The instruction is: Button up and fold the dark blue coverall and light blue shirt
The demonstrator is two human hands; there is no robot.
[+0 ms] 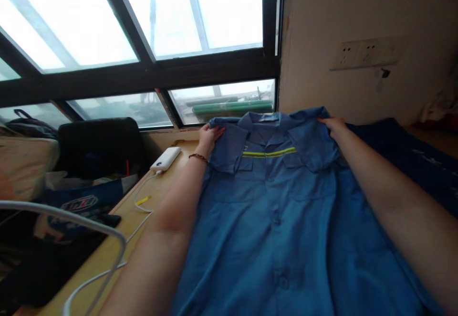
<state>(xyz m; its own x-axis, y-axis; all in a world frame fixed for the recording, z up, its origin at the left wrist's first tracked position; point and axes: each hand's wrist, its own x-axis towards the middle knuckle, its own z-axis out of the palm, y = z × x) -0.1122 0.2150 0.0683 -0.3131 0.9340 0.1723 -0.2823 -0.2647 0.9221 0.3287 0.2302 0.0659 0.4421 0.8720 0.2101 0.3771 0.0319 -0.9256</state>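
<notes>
A blue short-sleeved work shirt (272,220) is spread out before me, buttoned front upward and collar at the far end. A yellow stripe crosses its chest above two flapped pockets. My left hand (212,135), with a brown bracelet at the wrist, is closed on the shirt's left shoulder edge as I see it. At the opposite shoulder my right hand (333,126) grips the cloth, its fingertips partly hidden behind the fabric. Both sleeves are folded inward over the shirt's front. The lower end of the shirt runs out of view.
A white power bank (166,159) with a white cable lies on the wooden table (143,220) to the left. Dark blue cloth (408,158) lies at the right. Beyond are a black chair (100,139), a blue bag (82,206), a window and a wall socket (368,53).
</notes>
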